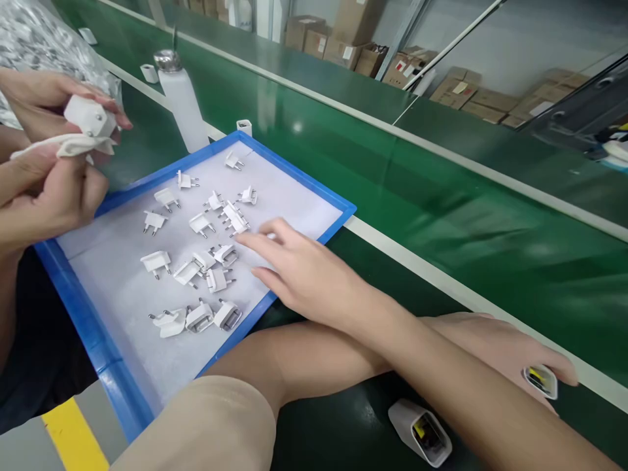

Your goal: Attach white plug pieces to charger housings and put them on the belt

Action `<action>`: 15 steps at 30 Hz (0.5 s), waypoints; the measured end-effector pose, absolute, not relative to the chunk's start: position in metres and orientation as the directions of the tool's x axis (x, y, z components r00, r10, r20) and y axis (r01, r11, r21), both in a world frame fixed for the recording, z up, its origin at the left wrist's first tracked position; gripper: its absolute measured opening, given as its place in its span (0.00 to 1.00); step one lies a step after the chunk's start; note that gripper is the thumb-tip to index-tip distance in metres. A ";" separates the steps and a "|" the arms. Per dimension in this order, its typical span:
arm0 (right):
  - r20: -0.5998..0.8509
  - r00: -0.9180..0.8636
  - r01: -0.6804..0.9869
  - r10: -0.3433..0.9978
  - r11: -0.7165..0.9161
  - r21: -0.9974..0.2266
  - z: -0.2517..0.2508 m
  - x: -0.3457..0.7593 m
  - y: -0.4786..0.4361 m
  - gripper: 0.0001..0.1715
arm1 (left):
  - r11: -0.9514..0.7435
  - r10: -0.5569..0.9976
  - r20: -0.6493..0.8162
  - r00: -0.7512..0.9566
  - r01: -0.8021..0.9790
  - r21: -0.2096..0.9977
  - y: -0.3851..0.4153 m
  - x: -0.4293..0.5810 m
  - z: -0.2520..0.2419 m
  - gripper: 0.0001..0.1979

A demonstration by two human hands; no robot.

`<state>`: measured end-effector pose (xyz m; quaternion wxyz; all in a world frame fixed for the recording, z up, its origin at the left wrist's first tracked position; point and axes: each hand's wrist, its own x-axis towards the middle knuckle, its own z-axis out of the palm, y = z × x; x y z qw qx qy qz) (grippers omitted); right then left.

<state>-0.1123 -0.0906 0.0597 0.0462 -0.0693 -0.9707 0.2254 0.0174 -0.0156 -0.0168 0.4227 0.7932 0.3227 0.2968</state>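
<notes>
My forearms cross, the right one above the left. My right hand point(299, 268) reaches over the blue-rimmed tray point(314, 176), fingers apart and nothing held. Its index fingertip is beside or touching a white two-pin plug piece point(234, 219); I cannot tell which. Several similar white plug pieces lie scattered over the tray's pale lining, such as one plug piece point(156, 261) on the left. Over the green belt at right, my left hand point(500, 347) grips a white charger housing point(541, 382), its open end showing something yellow inside. Part of the left fingers is hidden.
Another open white housing point(420, 433) lies below my forearms. At left, a co-worker's hands point(59, 176) hold a white adapter point(89, 118) and a cloth point(63, 145). A white bottle point(184, 104) stands behind the tray, near a clear plastic bag point(44, 52).
</notes>
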 end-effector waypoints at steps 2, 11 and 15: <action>0.033 -0.993 0.090 0.118 0.885 -0.456 0.045 -0.142 -0.090 0.24 | -0.510 0.647 0.279 0.709 0.131 0.850 -0.008 0.021 -0.025 0.10; 0.204 -0.969 0.002 0.142 0.825 -0.564 0.021 -0.121 -0.070 0.10 | -0.630 0.589 0.250 0.769 0.242 0.738 -0.012 0.017 -0.020 0.16; 0.281 -0.815 0.014 0.507 0.502 -0.865 0.044 -0.057 -0.068 0.07 | -0.607 0.627 0.148 0.765 0.360 0.709 -0.021 0.016 -0.008 0.24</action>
